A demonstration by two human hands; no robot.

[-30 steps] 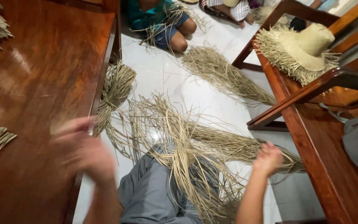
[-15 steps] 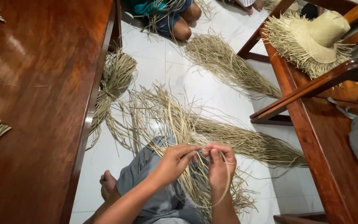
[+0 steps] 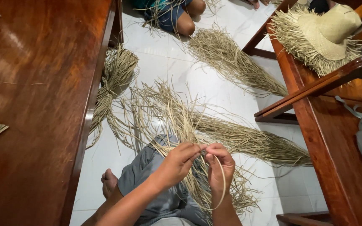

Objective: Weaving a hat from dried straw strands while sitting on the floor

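Observation:
My left hand (image 3: 177, 164) and my right hand (image 3: 220, 166) meet over my lap, fingertips almost touching. Both pinch thin pale straw strands (image 3: 181, 121) that fan out from a loose weave lying over my grey-clad knee (image 3: 147, 171). One strand loops down past my right wrist. More straw trails off the lap toward the floor.
Dark wooden table (image 3: 42, 104) at left with straw bits on it. Tied straw bundle (image 3: 114, 79) and loose straw piles (image 3: 235, 62) lie on the white tiled floor. Wooden bench (image 3: 327, 138) at right carries an unfinished straw hat (image 3: 325, 33). Another person's knee (image 3: 185, 16) sits at top.
Both hands came together from wide apart to meet at the straw weave over the lap. Since half a second ago they have stayed pinching the strands.

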